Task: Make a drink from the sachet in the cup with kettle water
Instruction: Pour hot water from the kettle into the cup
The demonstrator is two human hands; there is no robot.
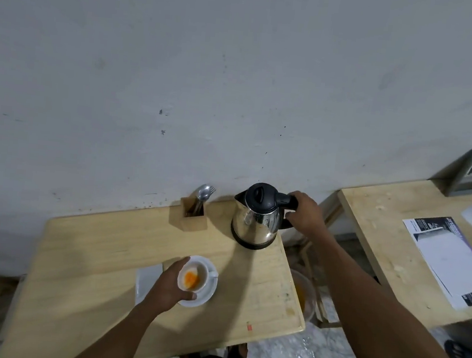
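Orange powder sits in the bottom of the white cup [194,277], so the sachet's contents look to be in already & only water is missing. The cup stands on a white saucer [209,293] near the front of the pale wood table [92,251]. A flat pale thing just left of the saucer, half under the wrist, could be the sachet; can't tell.

Left hand [171,286] wraps the cup from the near-left side: fingers curled round the wall, thumb at the rim on top, other fingertips [193,296] showing at the saucer. Prob. steadying it so it won't skid or tip during the pour.

Steel kettle [257,217] w/ black lid stands upright at the back right of the table, close to the wall, apparently on its dark base, lid down. Right hand [306,214] is closed round the black handle, fingers curled tight, thumb over the top: a lifting grip. Spout points left, roughly toward the cup side, so little turning is needed.

Wooden holder [192,215] w/ spoon & fork sits just left of the kettle, handy for stirring.

Judgement: pour not begun; next is lift & tilt over the cup. Risk: hot splash on the left fingers, which sit close to the rim.
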